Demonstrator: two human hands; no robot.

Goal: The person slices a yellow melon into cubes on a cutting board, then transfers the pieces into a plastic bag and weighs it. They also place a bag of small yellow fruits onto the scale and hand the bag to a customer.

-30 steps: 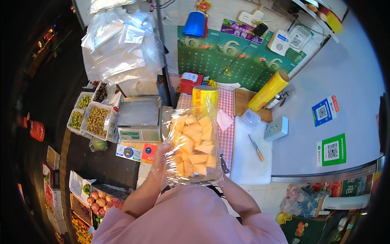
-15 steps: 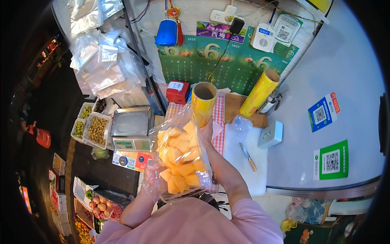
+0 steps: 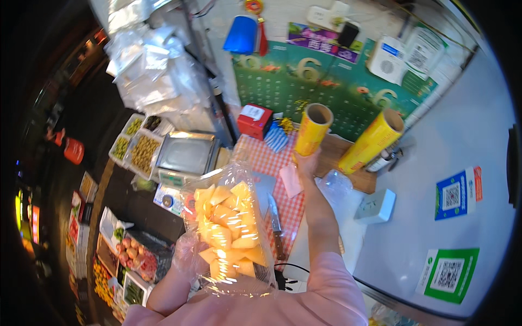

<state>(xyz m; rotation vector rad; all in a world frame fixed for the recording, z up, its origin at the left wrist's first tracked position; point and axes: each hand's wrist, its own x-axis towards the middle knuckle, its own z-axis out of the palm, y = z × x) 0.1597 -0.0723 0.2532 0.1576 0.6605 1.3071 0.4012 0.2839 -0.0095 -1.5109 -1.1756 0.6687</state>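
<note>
My left hand [image 3: 189, 251], in a thin clear glove, holds a tray of orange melon chunks [image 3: 225, 228] from its left side, close to my chest. Clear film covers the melon, with loose crinkled film along the edges. My right hand [image 3: 308, 162] is closed around the lower part of a yellow roll of cling film [image 3: 313, 130], held upright near the wooden board. Its fingers are partly hidden behind the roll. Between my arms a dark-handled knife [image 3: 276, 225] lies on the red checked cloth [image 3: 255, 153], beside a pink cloth [image 3: 291, 181].
A second yellow roll [image 3: 371, 141] leans over the wooden board [image 3: 331, 155]. Beside it are crumpled clear plastic [image 3: 336, 183] and a pale blue box [image 3: 375, 206]. A scale [image 3: 186, 154] and fruit trays [image 3: 142, 154] stand left. A red box [image 3: 254, 121] is at the back.
My right hand has carried the yellow roll away from the melon tray, to the far right. The head view has shifted and tilted. The dark-handled knife has come into sight.
</note>
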